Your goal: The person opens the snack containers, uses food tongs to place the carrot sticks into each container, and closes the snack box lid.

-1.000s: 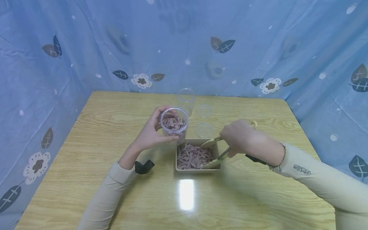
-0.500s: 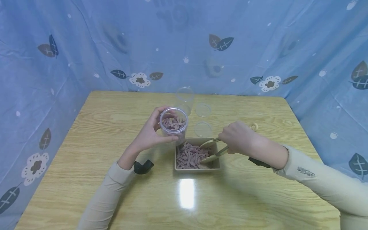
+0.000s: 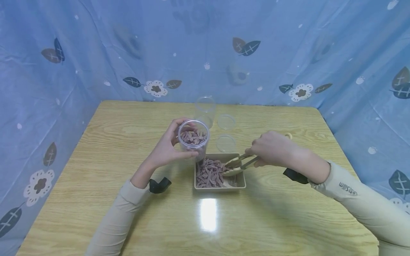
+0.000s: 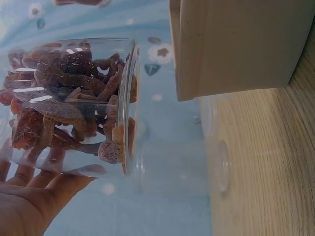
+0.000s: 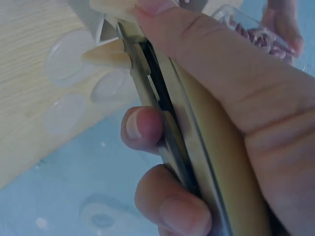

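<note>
My left hand (image 3: pixel 164 153) grips a clear plastic jar (image 3: pixel 201 152) by its side, tilted with the open mouth facing me. Brownish dried strips fill much of it, seen closely through the jar wall (image 4: pixel 74 103) in the left wrist view. Just right of and below the jar sits a beige rectangular bin (image 3: pixel 221 190) with more purplish-brown strips (image 3: pixel 209 174). My right hand (image 3: pixel 272 149) holds tongs (image 3: pixel 233 172), whose tips are among the strips in the bin. In the right wrist view, thumb and fingers wrap the tong handles (image 5: pixel 206 142).
Behind the jar stands a second clear jar (image 3: pixel 205 110). Two clear round lids (image 3: pixel 226 122) lie on the wooden table (image 3: pixel 144 220) beyond the bin. A blue patterned curtain (image 3: pixel 205 53) borders the table at the back and sides.
The tongs' arms have come closer together, and my right hand has shifted slightly right. Bare bottom now shows at the bin's right. My left hand and the jar stay nearly still.
</note>
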`<state>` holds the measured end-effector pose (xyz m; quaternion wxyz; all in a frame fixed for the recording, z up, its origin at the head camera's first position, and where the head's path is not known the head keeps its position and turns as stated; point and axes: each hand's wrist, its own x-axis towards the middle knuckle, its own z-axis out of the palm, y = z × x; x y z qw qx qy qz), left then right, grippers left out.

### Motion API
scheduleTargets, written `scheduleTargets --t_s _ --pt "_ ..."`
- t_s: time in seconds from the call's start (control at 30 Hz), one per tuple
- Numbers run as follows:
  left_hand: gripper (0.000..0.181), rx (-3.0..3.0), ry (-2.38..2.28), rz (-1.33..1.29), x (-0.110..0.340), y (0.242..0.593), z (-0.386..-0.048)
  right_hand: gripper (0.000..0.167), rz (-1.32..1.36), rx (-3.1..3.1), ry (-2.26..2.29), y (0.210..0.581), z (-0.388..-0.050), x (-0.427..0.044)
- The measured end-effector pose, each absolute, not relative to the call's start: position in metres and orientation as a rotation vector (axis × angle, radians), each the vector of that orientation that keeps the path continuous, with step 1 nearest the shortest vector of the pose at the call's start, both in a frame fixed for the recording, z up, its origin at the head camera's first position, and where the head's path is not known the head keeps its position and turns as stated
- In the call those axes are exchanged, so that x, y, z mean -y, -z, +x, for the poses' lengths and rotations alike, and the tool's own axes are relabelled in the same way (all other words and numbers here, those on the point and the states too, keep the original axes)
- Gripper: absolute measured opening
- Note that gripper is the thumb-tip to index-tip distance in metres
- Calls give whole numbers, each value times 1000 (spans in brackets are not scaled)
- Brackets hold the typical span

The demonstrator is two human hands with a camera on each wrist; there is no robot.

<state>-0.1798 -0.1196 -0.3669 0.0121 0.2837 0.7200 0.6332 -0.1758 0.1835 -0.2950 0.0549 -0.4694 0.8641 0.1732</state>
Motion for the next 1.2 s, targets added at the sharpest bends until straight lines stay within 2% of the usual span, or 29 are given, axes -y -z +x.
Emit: scheduleTargets --t_s 0.4,0.6,0.87,1.2 --pt "84 -2275 -1944 938 122 379 -188 28 -1408 -2608 -394 289 -181 -197" --pt "85 -2273 -1920 913 123 378 -188 32 -1384 -2628 -299 287 -180 -206" --pt "84 -2318 -1815 859 121 357 -176 42 -1305 -2662 -178 283 -175 -223" --pt "87 -2405 -1684 896 124 371 -183 42 -1248 -2711 -57 283 -170 -243"
